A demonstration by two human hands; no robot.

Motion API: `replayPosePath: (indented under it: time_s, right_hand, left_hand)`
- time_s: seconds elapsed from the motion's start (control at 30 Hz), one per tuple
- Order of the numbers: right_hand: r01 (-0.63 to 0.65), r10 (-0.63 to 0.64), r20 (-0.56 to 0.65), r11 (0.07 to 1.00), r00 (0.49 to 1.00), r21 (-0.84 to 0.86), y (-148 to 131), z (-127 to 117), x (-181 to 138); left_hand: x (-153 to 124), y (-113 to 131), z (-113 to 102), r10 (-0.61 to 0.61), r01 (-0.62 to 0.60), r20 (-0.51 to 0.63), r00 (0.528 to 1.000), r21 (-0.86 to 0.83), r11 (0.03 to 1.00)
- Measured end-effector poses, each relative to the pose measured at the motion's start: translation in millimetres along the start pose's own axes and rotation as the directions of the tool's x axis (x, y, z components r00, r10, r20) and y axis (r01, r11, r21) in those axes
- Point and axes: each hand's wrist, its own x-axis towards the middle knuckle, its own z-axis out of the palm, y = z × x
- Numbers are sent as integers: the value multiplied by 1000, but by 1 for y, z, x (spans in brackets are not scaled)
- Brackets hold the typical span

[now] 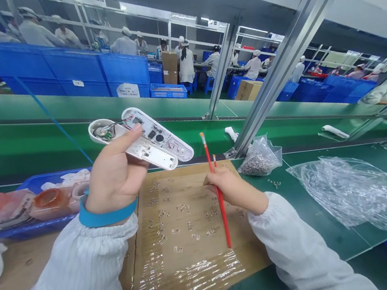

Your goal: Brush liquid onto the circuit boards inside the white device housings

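My left hand (116, 170) is closed round an opened white device housing (161, 161), raised above the work surface. Its two halves lie side by side; one carries a circuit board (151, 130) with thin wires, and the other has a round metal part (102, 131) at its wide end. A blue band circles my left wrist. My right hand (225, 186) grips a slim red-handled brush (224, 217), bristle end up, over the cardboard. A second brush tip (214, 157) shows just behind it. Small metal pieces (178, 249) lie scattered on the taped cardboard sheet (198, 279).
A blue tray (39, 227) with orange-stained bottles (48, 203) stands at left. To the right are a bag of small metal parts (259, 162) and clear plastic bags (351, 190). A metal post (286, 64) rises ahead beside the green conveyor (33, 134), where white housings (335, 132) lie.
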Motion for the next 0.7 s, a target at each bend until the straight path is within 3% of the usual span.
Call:
replayPosePath:
  time_s: [0.1,0.23,0.43,0.7]
  right_hand:
    - [10,49,-265,976,963,218,3,-28,-12]
    - [22,118,-480,961,869,276,-2,-44,-24]
    - [-17,190,-517,947,835,321,-20,-40,-28]
    - [-93,276,-441,915,854,393,-36,-36,-23]
  left_hand:
    - [-2,-13,0,-16,16,-11,1000,20,1000]
    - [-13,-40,3,-15,15,9,1000,17,1000]
    - [-36,-70,10,-45,46,36,998,-26,999]
    - [-46,-77,14,54,-53,9,999,-28,998]
